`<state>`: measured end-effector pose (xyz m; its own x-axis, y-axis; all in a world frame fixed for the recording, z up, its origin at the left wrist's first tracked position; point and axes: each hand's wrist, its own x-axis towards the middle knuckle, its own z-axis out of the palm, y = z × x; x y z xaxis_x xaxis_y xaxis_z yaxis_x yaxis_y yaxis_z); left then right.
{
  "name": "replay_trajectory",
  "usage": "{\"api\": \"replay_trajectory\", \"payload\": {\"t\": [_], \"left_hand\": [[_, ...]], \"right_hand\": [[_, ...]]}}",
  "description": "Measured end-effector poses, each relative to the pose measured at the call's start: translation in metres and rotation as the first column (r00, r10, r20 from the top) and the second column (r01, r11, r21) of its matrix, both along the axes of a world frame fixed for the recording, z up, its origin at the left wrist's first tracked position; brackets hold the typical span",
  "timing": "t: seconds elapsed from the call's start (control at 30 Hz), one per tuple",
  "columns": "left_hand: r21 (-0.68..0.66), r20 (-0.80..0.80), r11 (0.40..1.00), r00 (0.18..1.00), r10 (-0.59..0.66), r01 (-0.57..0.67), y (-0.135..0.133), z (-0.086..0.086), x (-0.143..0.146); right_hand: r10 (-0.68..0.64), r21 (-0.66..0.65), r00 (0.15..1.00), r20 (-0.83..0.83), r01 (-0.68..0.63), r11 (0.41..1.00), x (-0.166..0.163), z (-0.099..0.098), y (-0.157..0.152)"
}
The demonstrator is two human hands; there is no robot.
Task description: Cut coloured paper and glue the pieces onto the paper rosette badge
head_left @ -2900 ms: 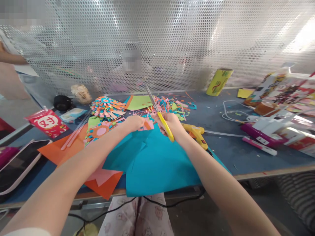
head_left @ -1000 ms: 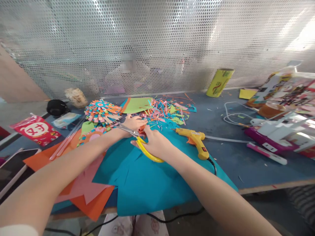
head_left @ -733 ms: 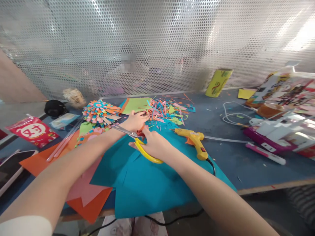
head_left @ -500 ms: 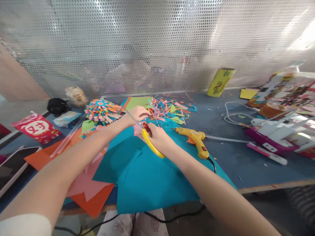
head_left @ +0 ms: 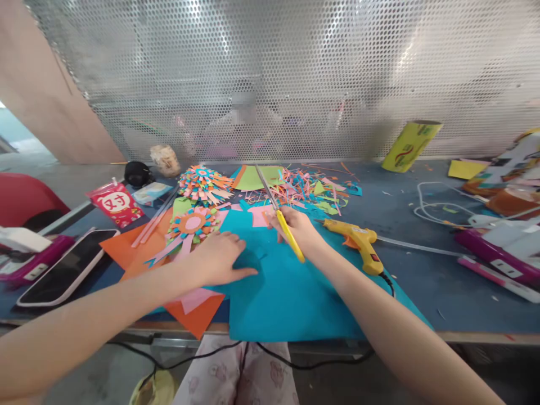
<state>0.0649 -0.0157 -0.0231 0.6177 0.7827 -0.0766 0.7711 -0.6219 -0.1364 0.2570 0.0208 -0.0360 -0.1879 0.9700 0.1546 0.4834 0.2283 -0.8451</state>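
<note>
Yellow-handled scissors (head_left: 291, 236) are in my right hand (head_left: 300, 226), their long metal blades pointing away toward the back of the table. Large sheets of blue paper (head_left: 291, 304) lie beneath both hands. My left hand (head_left: 223, 256) hovers over or rests on the left part of the blue paper, thumb apart from the fingers, with nothing visible in it. Just beyond the scissors hand is a piece of pink paper (head_left: 260, 216). To the left of my left hand lies a layered paper rosette (head_left: 193, 224) with pink tails.
A yellow hot glue gun (head_left: 356, 239) lies right of my right hand. Behind are a fringed paper flower (head_left: 205, 184) and a heap of paper scraps (head_left: 304, 188). A phone (head_left: 70, 267) and orange paper (head_left: 198, 312) sit left; a yellow tube (head_left: 411, 146) stands at the back.
My left hand has come back toward me and left, away from the scissors, uncovering the rosette. The scissors now point more straight ahead. The view has swung left.
</note>
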Motion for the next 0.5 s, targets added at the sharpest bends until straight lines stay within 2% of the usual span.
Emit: {"api": "replay_trajectory", "payload": {"t": [0.17,0.3,0.43,0.5], "left_hand": [[0.016,-0.052,0.995,0.994,-0.097,0.098,0.000,-0.009,-0.003],[0.006,-0.020,0.994,0.994,-0.107,0.107,0.003,-0.012,-0.006],[0.002,0.097,0.996,0.992,-0.085,0.085,0.003,-0.016,-0.011],[-0.039,0.273,0.996,0.960,-0.061,0.075,0.002,-0.016,-0.014]], "right_hand": [[0.007,0.075,0.998,0.062,-0.012,0.997,-0.002,-0.003,0.000],[0.040,0.069,0.997,0.073,-0.045,0.997,-0.004,0.000,-0.003],[0.059,0.058,0.994,0.089,-0.064,0.996,-0.004,0.001,-0.004],[0.065,0.061,0.993,0.094,-0.071,0.996,-0.003,0.000,-0.003]]}}
